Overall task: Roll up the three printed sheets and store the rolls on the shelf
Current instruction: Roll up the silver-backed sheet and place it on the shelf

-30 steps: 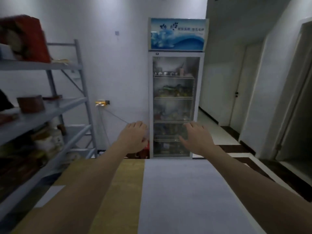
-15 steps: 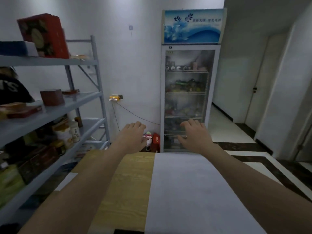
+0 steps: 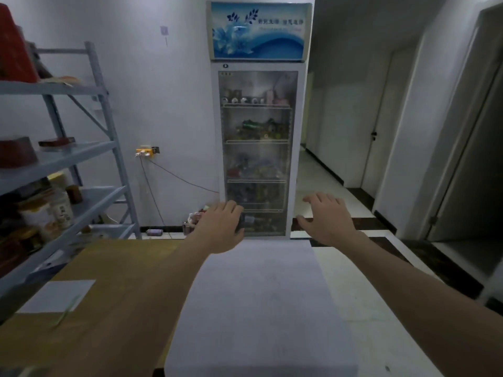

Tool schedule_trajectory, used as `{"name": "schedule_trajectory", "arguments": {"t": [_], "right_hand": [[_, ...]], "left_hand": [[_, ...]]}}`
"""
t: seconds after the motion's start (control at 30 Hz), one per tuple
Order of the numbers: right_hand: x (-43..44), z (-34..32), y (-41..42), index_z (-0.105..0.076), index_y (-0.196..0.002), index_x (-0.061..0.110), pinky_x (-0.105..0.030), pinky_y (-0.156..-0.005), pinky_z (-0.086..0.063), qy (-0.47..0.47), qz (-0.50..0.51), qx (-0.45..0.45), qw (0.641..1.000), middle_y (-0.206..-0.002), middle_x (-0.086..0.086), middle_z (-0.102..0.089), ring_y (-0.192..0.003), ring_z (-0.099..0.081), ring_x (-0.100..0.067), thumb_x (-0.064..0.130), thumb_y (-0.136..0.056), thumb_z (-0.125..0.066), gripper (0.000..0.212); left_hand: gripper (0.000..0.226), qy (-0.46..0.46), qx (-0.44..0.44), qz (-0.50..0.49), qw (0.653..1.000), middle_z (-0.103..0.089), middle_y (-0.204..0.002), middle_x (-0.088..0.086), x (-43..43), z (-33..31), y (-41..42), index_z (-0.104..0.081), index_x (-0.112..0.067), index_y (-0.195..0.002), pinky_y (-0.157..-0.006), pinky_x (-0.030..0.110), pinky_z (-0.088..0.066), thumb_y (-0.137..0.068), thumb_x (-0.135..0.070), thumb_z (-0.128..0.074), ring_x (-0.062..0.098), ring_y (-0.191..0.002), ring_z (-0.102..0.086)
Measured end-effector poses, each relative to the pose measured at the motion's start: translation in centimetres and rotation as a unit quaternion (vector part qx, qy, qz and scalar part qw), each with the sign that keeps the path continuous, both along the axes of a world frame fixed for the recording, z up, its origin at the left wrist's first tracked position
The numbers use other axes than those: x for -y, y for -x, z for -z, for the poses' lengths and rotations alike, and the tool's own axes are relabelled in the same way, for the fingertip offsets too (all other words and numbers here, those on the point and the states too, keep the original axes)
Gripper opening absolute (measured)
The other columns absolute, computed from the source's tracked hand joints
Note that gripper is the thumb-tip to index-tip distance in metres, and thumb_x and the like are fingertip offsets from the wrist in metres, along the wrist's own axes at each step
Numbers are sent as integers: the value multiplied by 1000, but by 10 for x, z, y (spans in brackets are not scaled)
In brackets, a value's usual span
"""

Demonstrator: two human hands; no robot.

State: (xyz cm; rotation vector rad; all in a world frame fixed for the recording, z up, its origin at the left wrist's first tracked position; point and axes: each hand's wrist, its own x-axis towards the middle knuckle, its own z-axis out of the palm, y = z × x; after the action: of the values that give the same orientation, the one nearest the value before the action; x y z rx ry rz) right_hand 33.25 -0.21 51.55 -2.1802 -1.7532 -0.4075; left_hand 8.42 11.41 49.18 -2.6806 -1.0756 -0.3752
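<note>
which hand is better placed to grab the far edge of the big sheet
Probably the left hand: it overlaps the far left corner of the sheet, while the right hand hovers open just off the far right corner.

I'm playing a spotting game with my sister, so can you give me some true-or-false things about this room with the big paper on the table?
1. The big sheet lies flat on the wooden table. True.
2. The right hand holds a paper roll. False: it holds nothing, and its fingers are spread.
3. The left hand reaches toward the sheet's far end. True.
4. The fridge has its glass door wide open. False: the door is shut.
5. A grey metal shelf stands to the left of the table. True.
</note>
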Motion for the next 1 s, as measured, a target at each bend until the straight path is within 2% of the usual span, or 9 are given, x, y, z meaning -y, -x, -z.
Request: {"name": "schedule_trajectory", "arguments": {"t": [0.4,0.63,0.87,1.0], "right_hand": [[-39,12,0,-47,-138,21,-38,-109,-34,6,-31,-14,999,-137,-2,-54,-127,-47,-22,51,-97,-49,51],[-71,3,11,-47,-138,20,-40,-110,-34,-8,-26,-26,999,-139,-3,-53,-129,-47,-23,51,-97,-49,52],[-81,15,9,-47,-137,19,-38,-108,-34,10,-39,-19,999,-138,-4,-53,-126,-48,-23,51,-97,-49,51],[-83,29,6,-46,-138,19,-38,-110,-33,19,-47,-35,998,-138,-3,-52,-127,-47,-22,51,-98,-50,51]], "left_hand": [[57,9,-12,-58,998,-46,-144,7,-41,16,3,-37,-18,-143,-111,42,-38,-97,-51,-43,27,-127,-47],[55,-9,-41,-34,999,-46,-144,9,-68,14,18,-38,-15,-142,-111,40,-36,-98,-47,-43,27,-127,-46],[48,21,3,-54,998,-50,-135,4,-71,30,16,-41,-20,-134,-107,39,-40,-96,-49,-46,23,-119,-49],[54,51,-7,-61,997,-45,-143,5,-68,47,10,-36,-20,-141,-111,42,-38,-96,-48,-46,25,-127,-46]]}}
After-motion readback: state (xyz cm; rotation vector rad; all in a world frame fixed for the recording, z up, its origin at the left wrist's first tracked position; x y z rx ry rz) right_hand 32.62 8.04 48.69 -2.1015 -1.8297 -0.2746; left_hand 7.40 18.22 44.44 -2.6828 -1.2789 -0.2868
